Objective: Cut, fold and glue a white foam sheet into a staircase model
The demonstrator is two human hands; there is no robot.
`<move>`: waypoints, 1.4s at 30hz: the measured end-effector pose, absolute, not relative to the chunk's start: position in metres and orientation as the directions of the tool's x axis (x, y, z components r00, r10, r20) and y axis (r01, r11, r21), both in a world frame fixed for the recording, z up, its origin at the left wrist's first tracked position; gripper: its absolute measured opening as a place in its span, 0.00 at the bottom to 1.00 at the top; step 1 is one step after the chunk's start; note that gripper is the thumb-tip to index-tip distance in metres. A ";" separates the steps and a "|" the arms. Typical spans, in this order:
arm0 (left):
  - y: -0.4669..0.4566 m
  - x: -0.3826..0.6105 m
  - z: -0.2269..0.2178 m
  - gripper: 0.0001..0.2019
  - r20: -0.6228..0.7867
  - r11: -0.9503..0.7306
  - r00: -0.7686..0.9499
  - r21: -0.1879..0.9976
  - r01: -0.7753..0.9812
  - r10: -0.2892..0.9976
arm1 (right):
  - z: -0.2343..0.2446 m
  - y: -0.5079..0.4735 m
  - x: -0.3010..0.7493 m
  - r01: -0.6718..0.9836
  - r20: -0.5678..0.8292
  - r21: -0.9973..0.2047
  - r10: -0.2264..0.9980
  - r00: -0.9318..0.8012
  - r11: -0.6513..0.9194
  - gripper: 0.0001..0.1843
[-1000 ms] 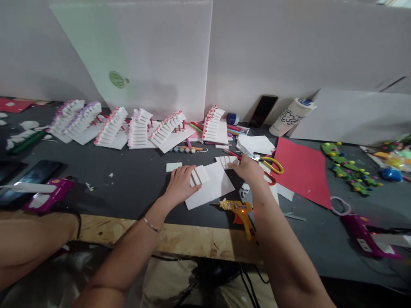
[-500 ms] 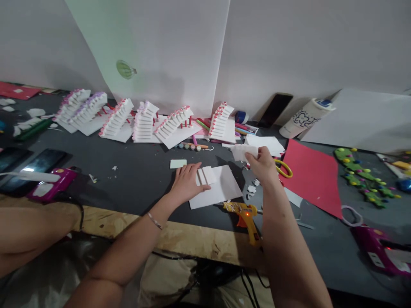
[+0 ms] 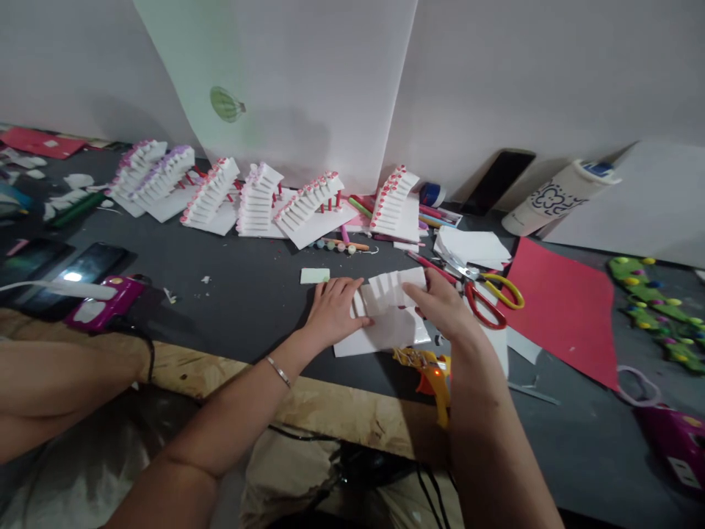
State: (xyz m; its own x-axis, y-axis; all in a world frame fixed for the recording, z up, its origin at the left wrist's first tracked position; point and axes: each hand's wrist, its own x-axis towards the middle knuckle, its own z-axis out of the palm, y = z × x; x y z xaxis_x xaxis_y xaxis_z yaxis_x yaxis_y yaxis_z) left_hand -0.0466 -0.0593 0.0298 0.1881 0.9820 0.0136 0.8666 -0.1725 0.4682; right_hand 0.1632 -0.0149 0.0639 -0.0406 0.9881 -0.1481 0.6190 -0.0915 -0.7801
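Note:
My left hand [image 3: 333, 312] grips the end of a small white stepped piece [image 3: 358, 301] between thumb and fingers, holding it over a white board [image 3: 366, 339]. Pinched in my right hand [image 3: 443, 303] is a fan-like white folded or layered piece [image 3: 393, 285], brought up against the stepped piece. Whether the two pieces are joined I cannot tell. Just below the board lies a yellow glue gun [image 3: 436, 376] with an orange light on, partly behind my right wrist. Scissors [image 3: 485, 297] with one red and one yellow handle lie beyond my right hand.
Several white stair models [image 3: 393, 202] with pink and purple beads stand along the wall. A tumbler [image 3: 545, 202] and a dark phone [image 3: 501, 180] are at the back right. Red sheet [image 3: 562, 308] lies right; magenta power strips [image 3: 104, 303] sit at both sides. Another person's limb [image 3: 66, 386] is at left.
My right hand has come in from the scissors with the white piece and brought it to the stepped piece by my left hand. The scissors are now uncovered. The view has shifted slightly.

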 end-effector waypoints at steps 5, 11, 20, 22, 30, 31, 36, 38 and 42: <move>-0.059 -0.046 0.028 0.34 0.033 -0.194 0.203 0.474 0.859 0.979 | 0.066 -0.017 0.156 0.634 -0.250 -0.752 0.968 -0.024 -0.179 0.14; -0.056 -0.046 0.024 0.35 0.029 -0.185 0.198 0.506 0.842 0.980 | 0.052 -0.015 0.162 0.569 -0.258 -0.805 0.962 -0.083 -0.167 0.19; -0.054 -0.045 0.026 0.36 0.005 -0.171 0.195 0.500 0.849 0.981 | 0.048 -0.014 0.166 0.512 -0.277 -0.837 0.956 -0.092 -0.194 0.21; -0.054 -0.045 0.025 0.35 0.019 -0.176 0.194 0.505 0.845 0.981 | 0.045 -0.013 0.168 0.510 -0.276 -0.840 0.956 -0.104 -0.187 0.21; -0.053 -0.045 0.024 0.34 0.031 -0.176 0.188 0.525 0.833 0.982 | 0.033 -0.010 0.174 0.501 -0.268 -0.849 0.954 -0.135 -0.168 0.23; -0.053 -0.045 0.024 0.34 0.030 -0.175 0.188 0.527 0.831 0.982 | 0.031 -0.009 0.174 0.497 -0.266 -0.851 0.954 -0.136 -0.167 0.22; -0.052 -0.046 0.024 0.32 0.025 -0.167 0.184 0.543 0.823 0.983 | 0.026 -0.008 0.174 0.459 -0.261 -0.872 0.955 -0.138 -0.171 0.21; -0.052 -0.046 0.024 0.32 0.029 -0.169 0.183 0.548 0.819 0.983 | 0.025 -0.008 0.173 0.451 -0.271 -0.872 0.954 -0.126 -0.188 0.21; -0.052 -0.046 0.024 0.32 0.023 -0.168 0.186 0.551 0.817 0.982 | 0.028 -0.007 0.170 0.447 -0.310 -0.863 0.946 -0.100 -0.235 0.17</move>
